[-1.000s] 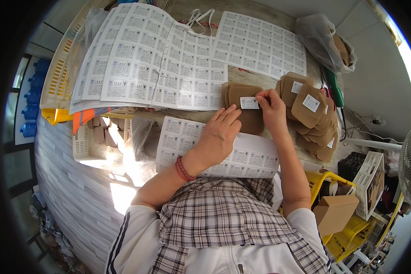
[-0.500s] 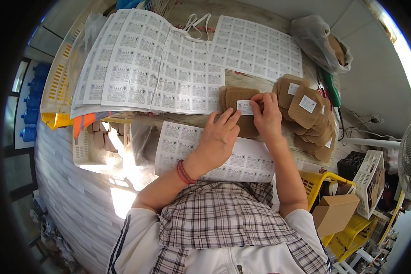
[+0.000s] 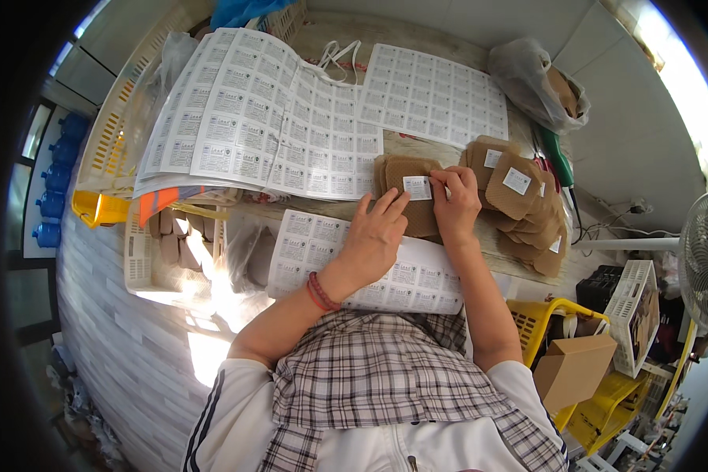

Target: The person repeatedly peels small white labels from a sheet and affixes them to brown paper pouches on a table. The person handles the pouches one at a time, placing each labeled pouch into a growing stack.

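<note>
A white printed label (image 3: 418, 188) lies on the top piece of a stack of brown, textured, rounded pads (image 3: 405, 169) on the table. My right hand (image 3: 458, 203) is closed in a pinch at the label's right edge. With fingers stretched out, my left hand (image 3: 370, 245) rests its fingertips by the label's left edge and the pad. Under my left hand and wrist, a sheet of labels (image 3: 303, 248) lies along the table's near edge. To the right is a loose pile of brown pads (image 3: 531, 208), a few bearing white labels.
Large label sheets (image 3: 244, 110) cover the left of the table, with another sheet (image 3: 440, 90) at the back. A plastic bag (image 3: 527, 79) and a green-handled tool (image 3: 557, 157) stand back right. Crates (image 3: 527, 318) and a fan (image 3: 704, 259) are at right.
The view has shifted slightly. The label now sits more squarely on the pad, and my right fingertips have moved slightly down along its right edge. My left hand stays beside it.
</note>
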Tool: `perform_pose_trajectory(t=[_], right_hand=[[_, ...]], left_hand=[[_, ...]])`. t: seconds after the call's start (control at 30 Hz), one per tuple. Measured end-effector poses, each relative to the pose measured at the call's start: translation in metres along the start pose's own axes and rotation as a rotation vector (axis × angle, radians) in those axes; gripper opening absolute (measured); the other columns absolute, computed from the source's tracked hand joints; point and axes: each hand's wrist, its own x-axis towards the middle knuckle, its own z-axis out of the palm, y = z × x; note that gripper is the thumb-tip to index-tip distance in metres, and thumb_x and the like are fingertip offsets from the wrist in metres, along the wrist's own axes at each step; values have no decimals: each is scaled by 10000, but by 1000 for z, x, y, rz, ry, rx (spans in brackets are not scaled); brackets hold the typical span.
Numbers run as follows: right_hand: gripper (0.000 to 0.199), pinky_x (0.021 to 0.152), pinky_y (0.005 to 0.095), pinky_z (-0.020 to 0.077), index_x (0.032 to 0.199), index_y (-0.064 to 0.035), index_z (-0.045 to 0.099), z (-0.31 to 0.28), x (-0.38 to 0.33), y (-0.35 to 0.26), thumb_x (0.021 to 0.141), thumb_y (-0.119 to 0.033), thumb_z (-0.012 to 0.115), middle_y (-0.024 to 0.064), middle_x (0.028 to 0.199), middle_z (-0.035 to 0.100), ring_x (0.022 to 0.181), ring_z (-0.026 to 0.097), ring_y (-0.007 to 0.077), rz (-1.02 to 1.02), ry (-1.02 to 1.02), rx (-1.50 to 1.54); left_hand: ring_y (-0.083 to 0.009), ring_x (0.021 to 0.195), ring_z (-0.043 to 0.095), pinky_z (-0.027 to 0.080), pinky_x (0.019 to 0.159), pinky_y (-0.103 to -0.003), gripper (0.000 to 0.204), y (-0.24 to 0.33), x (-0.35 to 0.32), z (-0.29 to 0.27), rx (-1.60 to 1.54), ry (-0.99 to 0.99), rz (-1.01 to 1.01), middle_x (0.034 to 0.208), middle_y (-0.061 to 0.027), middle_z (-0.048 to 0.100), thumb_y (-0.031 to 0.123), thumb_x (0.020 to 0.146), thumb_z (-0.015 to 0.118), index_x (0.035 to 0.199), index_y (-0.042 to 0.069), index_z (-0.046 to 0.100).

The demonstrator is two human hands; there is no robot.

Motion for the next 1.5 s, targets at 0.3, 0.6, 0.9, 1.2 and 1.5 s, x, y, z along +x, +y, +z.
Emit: perform_pose_trajectory(t=[0.3,0.6,0.9,1.2,1.5], right_hand=[[114,664,312,509,1058,-30,566,-44,12,-8,951,-55,599,98,838,652,732,629,184,337,-78,270],[245,827,432,527,1129,-66,596,-124,37,15,902,-125,668,155,1055,689,984,655,351,92,110,-540],[168,802,366,461,932,-123,691,-77,-54,-85,779,-107,756,48,856,671,872,632,252,183,-341,155],[152,871,405,483,880,-130,739,-66,-61,-72,740,-78,766,6,872,660,849,623,223,-160,-194,77],[223,940,436,487,910,-117,745,-58,-66,-63,698,-50,759,15,943,669,849,629,213,-305,-125,-19]], left_hand=[[-419,1391,375,285,1129,-537,44,-6,-9,4,-117,1,-33,1468,-276,429,28,864,554,828,7,568],[-290,858,546,455,795,-405,9,8,-5,-18,-271,66,-87,875,-105,539,31,833,604,838,29,611],[-277,795,634,503,739,-354,129,10,-19,-34,-459,112,-243,856,-123,652,65,837,654,945,-4,648],[-230,732,627,488,688,-348,77,-4,-34,-38,-454,10,-398,795,-101,661,66,839,666,876,-1,662],[-229,706,622,483,669,-343,75,-8,-27,-33,-443,-14,-425,777,-97,656,76,833,670,871,13,657]])
